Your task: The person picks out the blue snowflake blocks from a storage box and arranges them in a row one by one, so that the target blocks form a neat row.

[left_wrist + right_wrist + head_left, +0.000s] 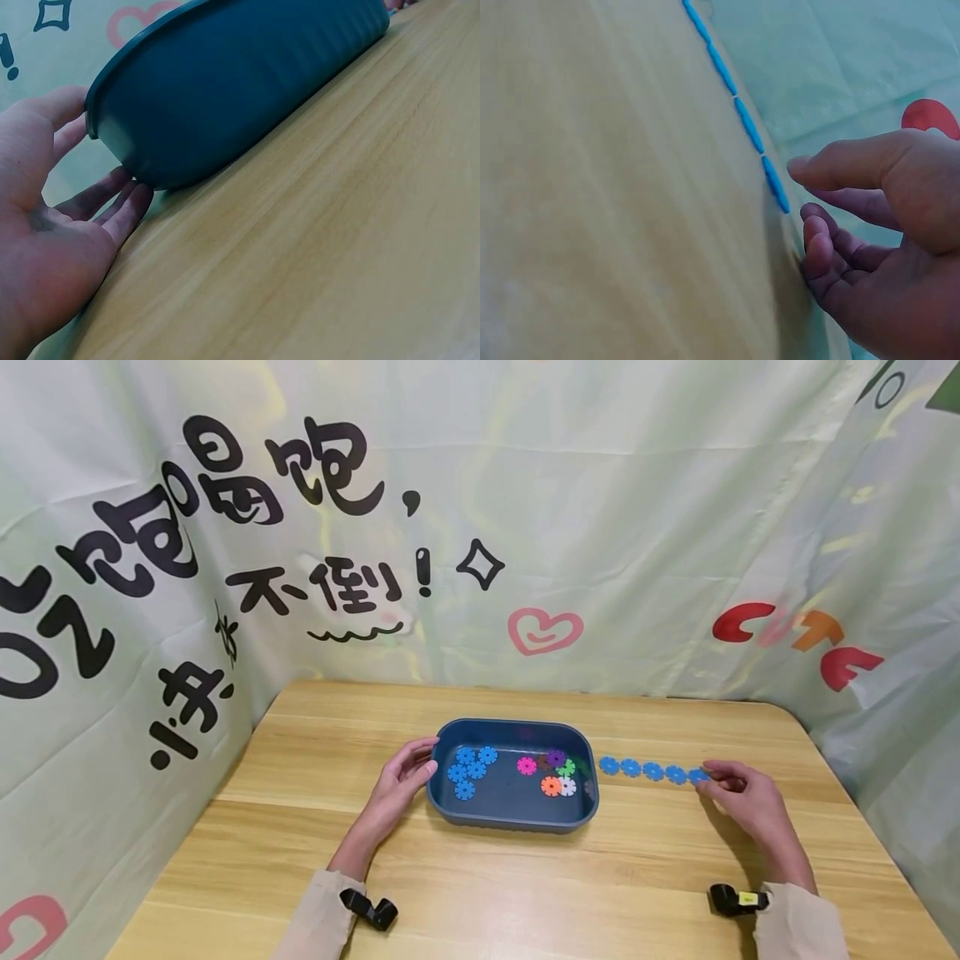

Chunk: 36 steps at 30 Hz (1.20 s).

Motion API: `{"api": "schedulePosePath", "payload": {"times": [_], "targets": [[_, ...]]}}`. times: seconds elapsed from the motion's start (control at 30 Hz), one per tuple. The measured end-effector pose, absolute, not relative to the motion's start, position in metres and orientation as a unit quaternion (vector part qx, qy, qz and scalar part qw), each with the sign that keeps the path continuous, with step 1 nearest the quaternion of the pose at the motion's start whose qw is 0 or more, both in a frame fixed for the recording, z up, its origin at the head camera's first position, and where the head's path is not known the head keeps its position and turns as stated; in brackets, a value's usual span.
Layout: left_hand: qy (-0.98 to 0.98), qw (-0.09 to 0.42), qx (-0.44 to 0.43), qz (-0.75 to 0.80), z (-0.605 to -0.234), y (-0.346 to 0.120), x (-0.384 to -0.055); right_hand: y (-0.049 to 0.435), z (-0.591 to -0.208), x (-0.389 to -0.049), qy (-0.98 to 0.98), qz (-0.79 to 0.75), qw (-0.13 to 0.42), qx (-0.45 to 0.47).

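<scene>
My left hand (401, 781) touches the left end of a dark blue plastic bin (513, 823), its fingers loosely spread. In the left wrist view, fingertips meet the rim and the lower corner of the bin (247, 90). Several blue notched snowflake discs (653, 772) lie flat in a row right of the bin. My right hand (742, 797) is at the row's right end, thumb and forefinger overlapping the last disc in the head view. A gap shows between those fingertips in the right wrist view, beside the row's end disc (775, 184).
Inside the bin, several blue discs (465, 756) lie at the left; pink (527, 766), purple (556, 758), green, orange (551, 787) and white discs lie at the right. A printed curtain (450, 652) hangs behind the wooden table (480, 893).
</scene>
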<state>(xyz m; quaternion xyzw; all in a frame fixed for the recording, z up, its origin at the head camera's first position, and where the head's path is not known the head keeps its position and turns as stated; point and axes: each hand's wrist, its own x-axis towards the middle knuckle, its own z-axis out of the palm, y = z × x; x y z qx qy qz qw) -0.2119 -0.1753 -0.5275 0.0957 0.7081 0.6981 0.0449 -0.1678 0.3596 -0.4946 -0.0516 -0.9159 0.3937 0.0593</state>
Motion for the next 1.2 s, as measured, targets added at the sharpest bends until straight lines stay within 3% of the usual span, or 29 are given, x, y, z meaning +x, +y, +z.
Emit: {"api": "schedulePosePath", "payload": {"times": [0.5, 1.2], "targets": [[0.708, 0.047, 0.094, 0.699, -0.527, -0.177, -0.212, 0.336, -0.459, -0.163, -0.887, 0.445, 0.122, 0.011], [0.695, 0.044, 0.107, 0.71, -0.529, -0.175, -0.212, 0.261, -0.431, -0.163, -0.865, 0.474, 0.122, 0.106]]}}
